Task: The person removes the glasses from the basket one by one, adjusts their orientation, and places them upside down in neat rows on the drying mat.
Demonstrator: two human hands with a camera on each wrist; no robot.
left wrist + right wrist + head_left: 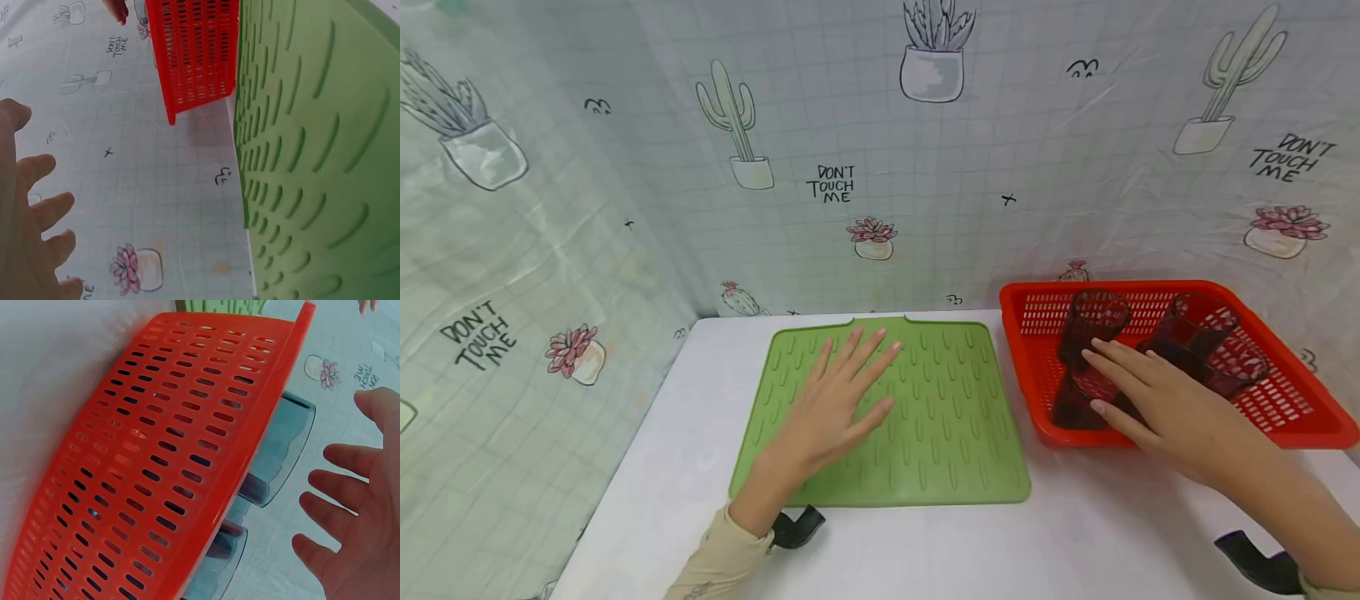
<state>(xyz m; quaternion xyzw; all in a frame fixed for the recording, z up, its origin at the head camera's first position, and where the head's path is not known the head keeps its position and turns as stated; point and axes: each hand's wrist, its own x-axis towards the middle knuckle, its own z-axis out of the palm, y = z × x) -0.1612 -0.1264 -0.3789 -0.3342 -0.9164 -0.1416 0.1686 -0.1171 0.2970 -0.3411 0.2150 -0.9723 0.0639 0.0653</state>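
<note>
Dark glasses (1097, 321): grouped inside red basket (1120, 286), seemingly to be kept together; right hand (1180, 408) held above, fingers extended, nothing gripped. Green mat (940, 417): laid flat beside basket, probably for easy reach; left hand (827, 412) held over it, fingers spread, nothing gripped

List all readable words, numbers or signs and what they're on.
"DON'T TOUCH ME": cactus-print backdrop, three times in the head view, less clearly in both wrist views.
"x": small crosses, same backdrop.
"ME": same backdrop, left wrist view, partly behind the left hand.
Too blurred: print at that view's left edge.
No lettering visible on the green mat, red basket or glasses.
</note>
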